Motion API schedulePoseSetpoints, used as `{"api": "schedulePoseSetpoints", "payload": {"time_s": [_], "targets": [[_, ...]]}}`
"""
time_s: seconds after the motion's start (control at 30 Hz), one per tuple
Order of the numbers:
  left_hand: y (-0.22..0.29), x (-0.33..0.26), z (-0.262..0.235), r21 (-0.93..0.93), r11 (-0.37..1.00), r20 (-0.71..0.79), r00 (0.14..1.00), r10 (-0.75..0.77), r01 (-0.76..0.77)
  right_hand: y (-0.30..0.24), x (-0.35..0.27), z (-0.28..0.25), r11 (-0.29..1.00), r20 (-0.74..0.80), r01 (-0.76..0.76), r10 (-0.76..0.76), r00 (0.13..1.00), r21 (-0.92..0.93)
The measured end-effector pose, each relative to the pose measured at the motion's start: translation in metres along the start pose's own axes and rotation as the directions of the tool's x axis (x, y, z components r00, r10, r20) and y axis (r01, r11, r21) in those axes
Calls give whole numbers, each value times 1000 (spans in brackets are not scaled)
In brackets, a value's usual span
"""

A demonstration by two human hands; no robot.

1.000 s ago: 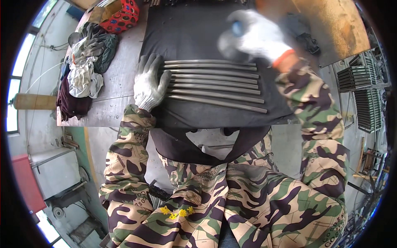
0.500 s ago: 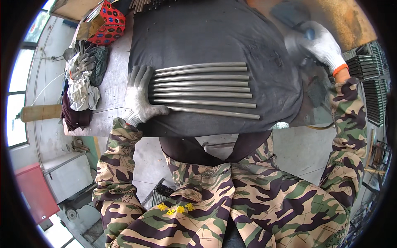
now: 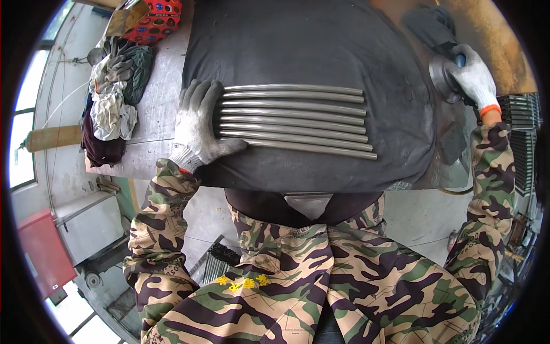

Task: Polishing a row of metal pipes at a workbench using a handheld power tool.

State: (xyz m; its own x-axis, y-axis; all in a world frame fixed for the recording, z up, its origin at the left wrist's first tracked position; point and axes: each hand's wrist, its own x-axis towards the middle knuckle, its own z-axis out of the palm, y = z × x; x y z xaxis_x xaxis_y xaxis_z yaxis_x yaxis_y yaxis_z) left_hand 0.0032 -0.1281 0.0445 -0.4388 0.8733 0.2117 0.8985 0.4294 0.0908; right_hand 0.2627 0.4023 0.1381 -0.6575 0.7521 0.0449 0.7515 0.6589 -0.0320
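A row of several shiny metal rods (image 3: 298, 120) lies side by side on a dark grey cloth (image 3: 275, 46). Over their left ends my left hand (image 3: 197, 123), in a whitish knit glove, rests flat with fingers stretched and thumb spread along the nearest rod; those ends are partly hidden. At the far right, beyond the cloth's edge, my gloved right hand (image 3: 474, 77) is wrapped round a hand-held grinder (image 3: 442, 79) with a round grey disc. The disc is apart from the rods, and much of the tool's body is hidden by the hand.
Crumpled rags and gloves (image 3: 112, 97) lie at the table's left, with a red patterned box (image 3: 157, 23) behind them. A brownish board (image 3: 492, 40) is at the far right. Racks of dark rods (image 3: 522, 155) stand right of the table, a red cabinet (image 3: 48, 258) at lower left.
My right hand and the grinder have moved rightward and nearer, and the tool is less blurred. The nearest rods lie closer together under my left hand. The whole view has shifted slightly.
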Motion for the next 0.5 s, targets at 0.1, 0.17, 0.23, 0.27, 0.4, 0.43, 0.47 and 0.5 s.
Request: {"api": "schedulePoseSetpoints", "payload": {"time_s": [0.1,0.17,0.23,0.27,0.4,0.43,0.47,0.5], "targets": [[8,8,-2,-42,999,4,1000,-13,13,-9,-26,12,894,-523,307,-441,729,-327],[9,8,-5,-27,1000,-13,1000,-13,13,-53,-75,5,859,-395,497,-418,818,122],[12,7,-3,-29,1000,-28,1000,0,-1,-85,-107,28,629,-372,668,-554,744,398],[13,8,0,-21,1000,-50,999,6,-7,-104,-122,38,615,-386,749,-647,658,246],[24,6,-9,-12,1000,-42,999,-24,23,-159,-145,73,578,-157,796,-782,603,178],[28,5,-7,-11,1000,-44,999,-29,29,-160,-138,71,575,-134,801,-792,596,166],[33,5,-6,-13,999,-48,998,-48,47,-161,-131,69,571,-112,806,-801,588,154],[38,7,-7,-19,998,-56,997,-59,58,-158,-124,68,543,-111,826,-821,561,152]]}}
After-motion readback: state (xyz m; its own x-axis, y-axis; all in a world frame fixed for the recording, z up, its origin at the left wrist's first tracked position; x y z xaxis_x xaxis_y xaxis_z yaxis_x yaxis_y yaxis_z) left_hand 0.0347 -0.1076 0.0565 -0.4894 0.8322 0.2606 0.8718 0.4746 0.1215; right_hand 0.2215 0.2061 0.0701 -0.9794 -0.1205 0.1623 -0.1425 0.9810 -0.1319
